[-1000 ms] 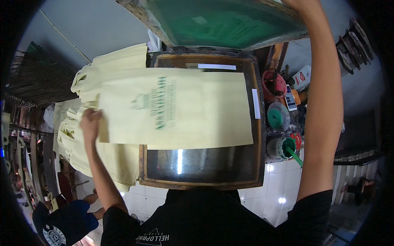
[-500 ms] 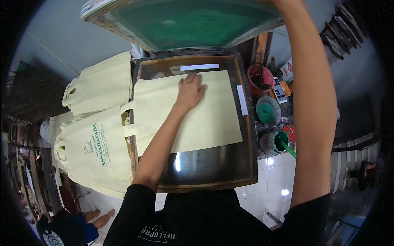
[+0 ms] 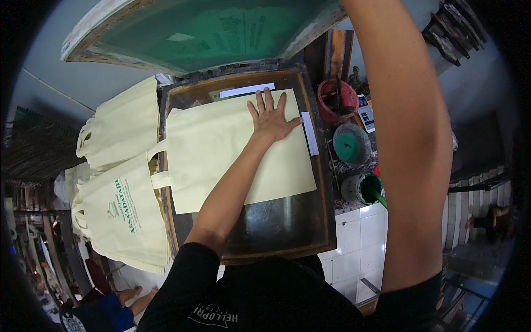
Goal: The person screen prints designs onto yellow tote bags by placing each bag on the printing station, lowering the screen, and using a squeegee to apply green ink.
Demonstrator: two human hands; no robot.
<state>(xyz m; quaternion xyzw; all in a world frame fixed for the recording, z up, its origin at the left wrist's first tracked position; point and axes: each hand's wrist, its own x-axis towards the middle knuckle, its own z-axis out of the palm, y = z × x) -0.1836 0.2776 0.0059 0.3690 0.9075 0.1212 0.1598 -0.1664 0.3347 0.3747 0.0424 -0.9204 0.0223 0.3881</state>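
A blank cream bag [image 3: 215, 149] lies flat on the dark, glossy top of the bench [image 3: 276, 221], its two handles [image 3: 161, 180] pointing left across the bench's wooden rim; the left hand [image 3: 270, 120] rests palm down on the bag's far right part, its fingers [image 3: 269, 100] spread wide, one fingertip over the right end of the far white strip [image 3: 240, 92], the thumb out to the bag's right edge near the right white strip [image 3: 311, 134].

The right forearm [image 3: 409, 149] runs along the right side to the far edge of the view; the right hand is beyond that edge, so I cannot tell how its fingers stand; beside it, a green-meshed screen [image 3: 204, 39] stands tilted up over the bench's far side.

To the left, a printed bag [image 3: 119, 238] lies green print upward on a pile, near a stack of cream bags [image 3: 124, 122] farther off; to the right stand a red tub [image 3: 324, 114], a phone [image 3: 366, 115], a bowl [image 3: 361, 156] with green colour in it, and a pot [image 3: 349, 190] holding a green stick [image 3: 379, 198].
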